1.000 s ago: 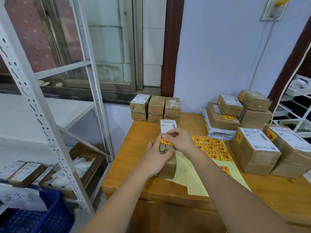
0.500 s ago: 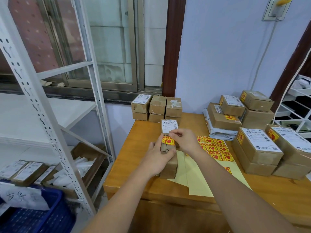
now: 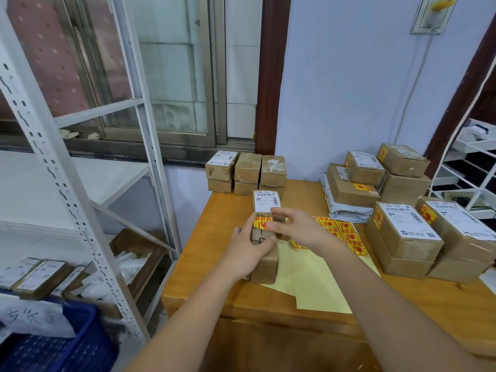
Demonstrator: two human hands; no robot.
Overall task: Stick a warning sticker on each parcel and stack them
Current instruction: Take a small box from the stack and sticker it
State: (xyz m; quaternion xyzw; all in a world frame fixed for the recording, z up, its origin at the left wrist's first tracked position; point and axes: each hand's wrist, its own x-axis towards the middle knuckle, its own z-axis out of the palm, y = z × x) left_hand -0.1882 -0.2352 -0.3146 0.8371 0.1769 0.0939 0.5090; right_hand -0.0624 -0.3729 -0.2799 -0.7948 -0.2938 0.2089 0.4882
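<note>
At far left, a white slotted metal shelf rack (image 3: 80, 200) stands before a window, with a blue basket (image 3: 53, 342) at its foot. Just right of it, on the wooden bench (image 3: 214, 264), the left hand (image 3: 249, 253) grips a long brown parcel (image 3: 264, 237) from its left side, fingers (image 3: 264, 241) curled over the top face and holding it down on the bench. This parcel carries a white shipping label at its far end and a yellow-and-red warning sticker (image 3: 261, 224) across its middle. Behind it, six small unstickered boxes (image 3: 247, 171) sit in a two-layer row at the bench's back edge. The right hand (image 3: 295, 229) reaches over the parcel, its fingertips (image 3: 272, 225) resting on the sticker's right end; the thumb and forefinger are set narrowly apart, and whether they pinch the sticker cannot be told. Under that wrist lies a pale yellow backing sheet (image 3: 316, 280) with more stickers (image 3: 343, 232) left on it. Farther right, stacked parcels (image 3: 402, 237) bearing yellow stickers crowd the bench's right side.
</note>
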